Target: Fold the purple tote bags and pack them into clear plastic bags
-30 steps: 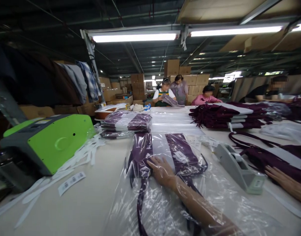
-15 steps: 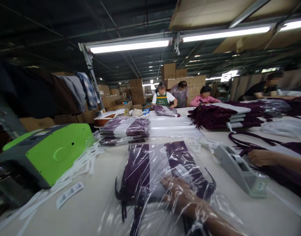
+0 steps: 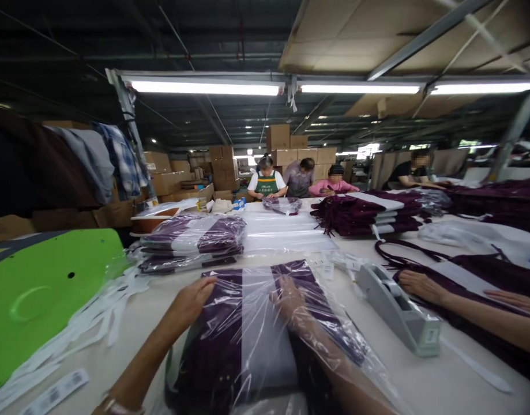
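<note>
A dark purple handbag (image 3: 224, 323) with a white paper band (image 3: 260, 323) around it lies in a clear plastic bag (image 3: 372, 374) in front of me. My right hand (image 3: 288, 298) reaches inside the plastic, its fingers spread over the handbag's far part. At the far left corner, my left hand (image 3: 195, 300) has its fingers closed on the plastic bag's edge. A watch or bracelet (image 3: 115, 405) is on my left wrist. Plastic glare blurs the right fingertips.
A grey tape dispenser (image 3: 401, 311) stands at right, beside a co-worker's hands (image 3: 424, 286) on another purple bag. Wrapped bags (image 3: 193, 236) are stacked ahead. A green machine (image 3: 52, 294), white strips (image 3: 87, 323) and a label strip (image 3: 59, 392) lie left. Several people work farther back.
My left hand has come into view at the handbag's far left corner. My right hand has moved farther forward inside the plastic. The camera view has turned slightly right.
</note>
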The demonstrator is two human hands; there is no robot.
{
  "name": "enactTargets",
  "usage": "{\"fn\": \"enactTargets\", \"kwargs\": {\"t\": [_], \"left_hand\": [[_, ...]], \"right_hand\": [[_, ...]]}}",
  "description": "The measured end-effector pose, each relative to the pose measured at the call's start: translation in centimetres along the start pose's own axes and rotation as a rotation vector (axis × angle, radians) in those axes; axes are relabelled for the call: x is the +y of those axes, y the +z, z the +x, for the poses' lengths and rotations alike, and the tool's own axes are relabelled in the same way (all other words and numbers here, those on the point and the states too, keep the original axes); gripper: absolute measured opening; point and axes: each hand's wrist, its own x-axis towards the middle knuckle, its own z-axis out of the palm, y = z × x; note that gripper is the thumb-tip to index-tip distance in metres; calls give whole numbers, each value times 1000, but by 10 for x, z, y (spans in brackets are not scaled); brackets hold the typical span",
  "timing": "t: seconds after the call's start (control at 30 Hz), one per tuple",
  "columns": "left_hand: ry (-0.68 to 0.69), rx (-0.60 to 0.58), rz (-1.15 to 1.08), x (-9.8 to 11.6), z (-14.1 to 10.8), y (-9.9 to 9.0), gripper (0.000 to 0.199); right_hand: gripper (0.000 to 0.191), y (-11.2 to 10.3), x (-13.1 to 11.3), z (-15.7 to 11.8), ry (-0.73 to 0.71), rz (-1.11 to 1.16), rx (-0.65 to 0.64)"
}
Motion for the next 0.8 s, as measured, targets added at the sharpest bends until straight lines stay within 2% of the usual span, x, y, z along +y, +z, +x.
{"fn": "enactTargets", "kwargs": {"t": [0.07, 0.17, 0.3, 0.4, 0.47, 0.57, 0.67, 0.8], "left_hand": [[-22, 28, 72, 14, 44, 31, 48], [-71, 78, 152, 14, 80, 74, 52], [-108, 115, 239, -18, 93, 114, 61], [-204, 53, 322, -49, 96, 135, 65], [-269, 12, 359, -66, 99, 146, 67], [-314, -11, 349, -80, 102, 154, 73], [-319, -25, 362, -87, 103, 157, 79], [-298, -32, 402, -88, 104, 154, 84]], "right_hand": [[61, 4, -1, 18, -38, -15, -6], [60, 2, 8, 41, -116, -49, -52], [64, -4, 47, 68, -93, -125, -113], [71, 0, 79, 82, -31, -162, -134], [74, 8, 93, 88, 10, -178, -144], [72, 21, 100, 94, 69, -223, -135], [72, 26, 99, 98, 116, -253, -134], [72, 20, 93, 100, 164, -195, -166]]}}
